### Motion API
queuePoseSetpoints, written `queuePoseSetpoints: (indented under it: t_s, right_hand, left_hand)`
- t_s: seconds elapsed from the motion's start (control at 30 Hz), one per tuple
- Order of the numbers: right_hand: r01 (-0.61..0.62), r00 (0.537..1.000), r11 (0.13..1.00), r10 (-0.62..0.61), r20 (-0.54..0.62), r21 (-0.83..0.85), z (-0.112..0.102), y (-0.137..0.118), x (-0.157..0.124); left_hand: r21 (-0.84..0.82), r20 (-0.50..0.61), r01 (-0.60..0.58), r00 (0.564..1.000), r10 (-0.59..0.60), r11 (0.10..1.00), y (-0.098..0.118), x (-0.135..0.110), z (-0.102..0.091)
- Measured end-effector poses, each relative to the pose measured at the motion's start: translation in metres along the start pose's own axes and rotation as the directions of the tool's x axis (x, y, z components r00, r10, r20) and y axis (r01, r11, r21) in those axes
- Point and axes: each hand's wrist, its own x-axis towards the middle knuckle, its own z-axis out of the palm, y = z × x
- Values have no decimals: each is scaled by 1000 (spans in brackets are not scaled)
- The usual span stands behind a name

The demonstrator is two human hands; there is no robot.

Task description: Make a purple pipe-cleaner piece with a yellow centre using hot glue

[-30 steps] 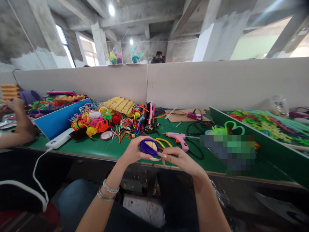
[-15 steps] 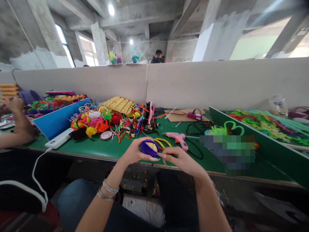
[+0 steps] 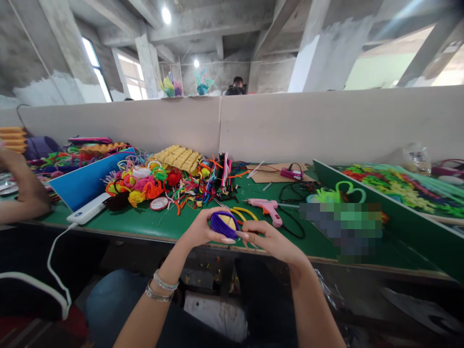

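In front of me, over the table's near edge, my left hand (image 3: 200, 231) is wrapped round a ball of purple pipe cleaner (image 3: 219, 224). Its coils run round a pale yellow core (image 3: 228, 221) that shows on the upper right side. My right hand (image 3: 272, 240) pinches the ball's lower right edge, thumb and fingers pressed together on the purple pipe cleaner; what lies under these fingertips is partly hidden. Just behind the hands lie curved yellow pipe cleaners (image 3: 248, 212). A pink glue gun (image 3: 267, 208) rests on the green table beyond my right hand.
Colourful pipe-cleaner pieces (image 3: 152, 181) and a yellow egg-carton tray (image 3: 177, 158) are heaped at the back left. A blue board (image 3: 92, 181) and a white power strip (image 3: 88, 208) stand left. A green divider (image 3: 380, 212) borders the right. A co-worker's arm (image 3: 27, 186) shows far left.
The ball has turned slightly in my left hand, showing a bit more of the yellow core. My right fingers have shifted a little along its edge. The co-worker's hand at left has moved up and leftward.
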Motion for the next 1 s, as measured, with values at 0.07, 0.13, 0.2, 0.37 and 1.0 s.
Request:
queuePoseSetpoints:
  t_s: [0.07, 0.13, 0.2, 0.37, 1.0]
  right_hand:
    - [5, 1000, 1000, -5, 2, 12, 0, 1, 0]
    - [12, 1000, 1000, -12, 5, 20, 0, 1, 0]
    - [19, 1000, 1000, -19, 0, 25, -1, 2, -1]
    - [19, 1000, 1000, -19, 1, 15, -2, 2, -4]
    - [-29, 999, 995, 28, -16, -98, -1, 5, -6]
  left_hand:
    - [-14, -9, -7, 1000, 7, 1000, -1, 1, 0]
    - [-15, -20, -9, 1000, 9, 1000, -2, 1, -1]
    - [-7, -29, -12, 1000, 12, 1000, -2, 1, -2]
    - [13, -49, -32, 998, 32, 999, -3, 1, -3]
    - [43, -46, -43, 998, 45, 998, -4, 1, -2]
